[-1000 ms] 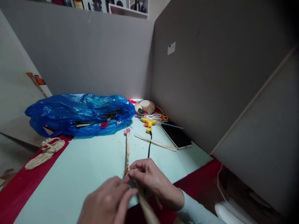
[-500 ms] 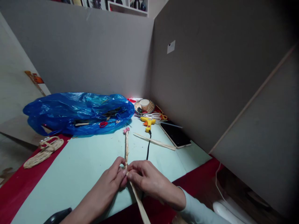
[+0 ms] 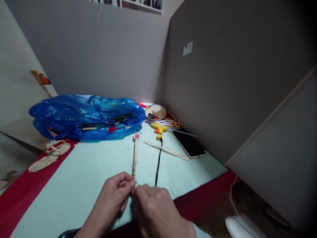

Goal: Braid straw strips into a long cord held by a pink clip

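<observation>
Item: braided straw strip (image 3: 135, 155), narrow, flat on the pale green sheet (image 3: 81, 178) at mid-bench, running from the near edge toward the far wall; far end closed by a pink binder clip (image 3: 135, 136); near end held between both hands.

Left hand (image 3: 112, 198): grip pinched shut, thumb and fingertips on the braid's near end.

Right hand (image 3: 156, 211): fingers curled shut, tips meeting the left hand's at that end; the back of the hand hides what it has hold of.

Just right of the braid: black cord (image 3: 158, 162) leading to a yellow glue gun (image 3: 159, 128); loose straw strip (image 3: 165, 150); dark phone (image 3: 189, 143) by the right wall.

Far right corner: woven basket (image 3: 160, 114) holding a cup (image 3: 156, 109); white-handled scissors (image 3: 166, 122).

Far left: blue plastic bag (image 3: 86, 115), red scissors (image 3: 112, 129) showing through it; coiled straw braid (image 3: 49, 155) on the red cover (image 3: 15, 205) at the left edge.

Risk, as judged: the near end could loosen if the pinch slackens; a sideways pull could drag the clip end or foul the cord lying close by.
</observation>
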The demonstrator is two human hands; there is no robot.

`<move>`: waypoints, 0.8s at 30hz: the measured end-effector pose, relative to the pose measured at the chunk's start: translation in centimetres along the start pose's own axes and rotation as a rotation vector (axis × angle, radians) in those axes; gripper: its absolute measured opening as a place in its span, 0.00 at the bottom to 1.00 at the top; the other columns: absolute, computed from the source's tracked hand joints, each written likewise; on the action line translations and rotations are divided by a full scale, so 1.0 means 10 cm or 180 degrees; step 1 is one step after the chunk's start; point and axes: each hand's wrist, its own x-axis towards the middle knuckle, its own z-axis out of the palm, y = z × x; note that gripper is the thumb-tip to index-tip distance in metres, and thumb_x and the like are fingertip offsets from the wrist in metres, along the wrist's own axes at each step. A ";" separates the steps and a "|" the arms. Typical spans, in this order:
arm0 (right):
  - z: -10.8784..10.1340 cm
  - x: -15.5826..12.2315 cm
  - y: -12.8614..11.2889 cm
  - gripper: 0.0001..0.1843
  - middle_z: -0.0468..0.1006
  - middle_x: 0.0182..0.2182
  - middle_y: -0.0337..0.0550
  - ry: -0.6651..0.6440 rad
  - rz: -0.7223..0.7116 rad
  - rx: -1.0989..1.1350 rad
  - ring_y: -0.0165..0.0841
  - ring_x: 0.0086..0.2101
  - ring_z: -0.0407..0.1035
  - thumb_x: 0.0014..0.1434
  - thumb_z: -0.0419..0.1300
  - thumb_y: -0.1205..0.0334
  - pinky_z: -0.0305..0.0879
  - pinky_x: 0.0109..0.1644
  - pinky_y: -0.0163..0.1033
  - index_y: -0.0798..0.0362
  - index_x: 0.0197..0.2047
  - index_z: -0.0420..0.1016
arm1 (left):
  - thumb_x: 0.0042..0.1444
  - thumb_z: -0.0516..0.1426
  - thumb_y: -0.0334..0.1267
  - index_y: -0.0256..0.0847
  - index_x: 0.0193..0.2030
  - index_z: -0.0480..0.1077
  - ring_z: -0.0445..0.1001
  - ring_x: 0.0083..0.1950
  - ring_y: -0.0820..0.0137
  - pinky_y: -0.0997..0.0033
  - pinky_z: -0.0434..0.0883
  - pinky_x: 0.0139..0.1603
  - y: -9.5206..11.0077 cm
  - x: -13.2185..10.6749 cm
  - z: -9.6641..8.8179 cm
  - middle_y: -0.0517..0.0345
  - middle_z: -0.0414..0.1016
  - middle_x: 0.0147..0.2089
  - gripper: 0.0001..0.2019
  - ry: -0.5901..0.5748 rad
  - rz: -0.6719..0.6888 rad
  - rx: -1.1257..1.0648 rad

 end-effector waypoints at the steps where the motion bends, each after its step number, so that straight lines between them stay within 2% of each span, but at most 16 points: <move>1: 0.09 -0.02 -0.02 0.10 0.75 0.27 0.47 0.0157 -0.0238 -0.0271 0.36 0.24 0.68 0.57 0.54 0.70 0.50 0.23 0.38 0.59 0.42 0.71 | 0.54 0.58 0.45 0.39 0.26 0.67 0.53 0.16 0.78 0.77 0.50 0.21 -0.02 0.00 0.00 0.72 0.58 0.13 0.12 -0.0018 -0.0008 -0.0086; 4: 0.26 -0.04 -0.05 0.11 0.75 0.26 0.48 0.0614 -0.0666 -0.0727 0.38 0.23 0.68 0.58 0.51 0.74 0.50 0.21 0.40 0.61 0.42 0.72 | 0.53 0.59 0.47 0.38 0.28 0.69 0.52 0.16 0.80 0.78 0.50 0.20 -0.03 -0.02 -0.01 0.72 0.60 0.13 0.13 -0.0131 -0.0021 -0.0360; 6: 0.18 -0.02 -0.04 0.09 0.75 0.27 0.47 0.0685 -0.0675 -0.0482 0.38 0.25 0.68 0.60 0.51 0.70 0.54 0.23 0.40 0.59 0.38 0.73 | 0.49 0.63 0.47 0.38 0.29 0.69 0.55 0.17 0.80 0.78 0.51 0.20 -0.01 -0.04 -0.02 0.69 0.66 0.18 0.14 -0.0149 -0.0122 -0.0565; 7: 0.10 0.00 -0.03 0.08 0.75 0.28 0.46 0.0647 -0.0537 -0.0179 0.37 0.26 0.68 0.62 0.53 0.65 0.57 0.25 0.40 0.56 0.36 0.73 | 0.47 0.64 0.46 0.38 0.29 0.69 0.57 0.18 0.80 0.79 0.52 0.21 0.00 -0.04 -0.03 0.67 0.68 0.21 0.14 -0.0147 -0.0165 -0.0684; 8: -0.01 0.03 -0.02 0.09 0.76 0.31 0.46 0.0491 -0.0232 0.0136 0.39 0.31 0.69 0.62 0.54 0.59 0.61 0.32 0.41 0.54 0.37 0.73 | 0.46 0.65 0.45 0.37 0.30 0.69 0.60 0.20 0.79 0.79 0.53 0.22 0.01 -0.05 -0.04 0.66 0.70 0.23 0.14 -0.0149 -0.0187 -0.0799; 10: -0.22 0.10 0.04 0.09 0.75 0.37 0.46 0.0312 0.0364 0.0726 0.38 0.39 0.69 0.65 0.52 0.59 0.63 0.41 0.41 0.52 0.42 0.73 | 0.46 0.65 0.45 0.37 0.33 0.69 0.63 0.24 0.78 0.79 0.54 0.24 0.00 -0.06 -0.05 0.65 0.70 0.25 0.15 -0.0203 -0.0186 -0.0953; 11: -0.30 0.13 0.07 0.10 0.75 0.39 0.46 0.0164 0.0518 0.1018 0.37 0.40 0.69 0.66 0.52 0.58 0.62 0.42 0.40 0.52 0.45 0.71 | 0.46 0.66 0.45 0.38 0.33 0.69 0.64 0.25 0.77 0.79 0.54 0.24 -0.01 -0.06 -0.06 0.65 0.70 0.25 0.15 -0.0222 -0.0158 -0.0985; 13: -0.37 0.21 0.13 0.11 0.75 0.38 0.45 -0.0229 0.0612 0.1485 0.36 0.40 0.69 0.67 0.51 0.57 0.62 0.42 0.38 0.52 0.46 0.71 | 0.46 0.66 0.46 0.38 0.34 0.69 0.65 0.26 0.76 0.79 0.54 0.24 -0.05 -0.06 -0.07 0.65 0.68 0.24 0.15 -0.0237 -0.0097 -0.1014; 15: -0.34 0.27 0.18 0.11 0.76 0.37 0.44 -0.0505 0.0586 0.1814 0.35 0.39 0.68 0.67 0.50 0.57 0.61 0.41 0.37 0.53 0.44 0.71 | 0.47 0.65 0.46 0.39 0.35 0.68 0.66 0.28 0.74 0.78 0.55 0.25 -0.08 -0.06 -0.08 0.64 0.69 0.25 0.15 -0.0230 -0.0034 -0.1079; 17: -0.27 0.32 0.21 0.11 0.77 0.35 0.43 -0.0608 0.0578 0.2041 0.33 0.37 0.68 0.68 0.49 0.60 0.60 0.41 0.36 0.54 0.40 0.70 | 0.49 0.64 0.45 0.39 0.36 0.67 0.64 0.26 0.77 0.79 0.53 0.24 -0.11 -0.05 -0.09 0.63 0.71 0.27 0.15 -0.0278 0.0020 -0.1083; 21: -0.14 0.35 0.25 0.10 0.77 0.30 0.40 -0.0559 0.0634 0.2230 0.30 0.32 0.68 0.65 0.51 0.63 0.58 0.36 0.34 0.54 0.33 0.69 | 0.52 0.61 0.44 0.42 0.41 0.62 0.57 0.20 0.80 0.79 0.48 0.21 -0.11 -0.06 -0.08 0.66 0.72 0.27 0.16 -0.0396 -0.0058 -0.0877; 24: -0.08 0.33 0.27 0.10 0.76 0.26 0.39 -0.0420 0.0738 0.2307 0.28 0.27 0.65 0.63 0.53 0.63 0.56 0.32 0.32 0.55 0.31 0.71 | 0.55 0.58 0.46 0.44 0.43 0.61 0.58 0.20 0.77 0.77 0.52 0.21 -0.02 -0.12 -0.11 0.66 0.73 0.27 0.14 -0.0280 -0.0002 -0.0197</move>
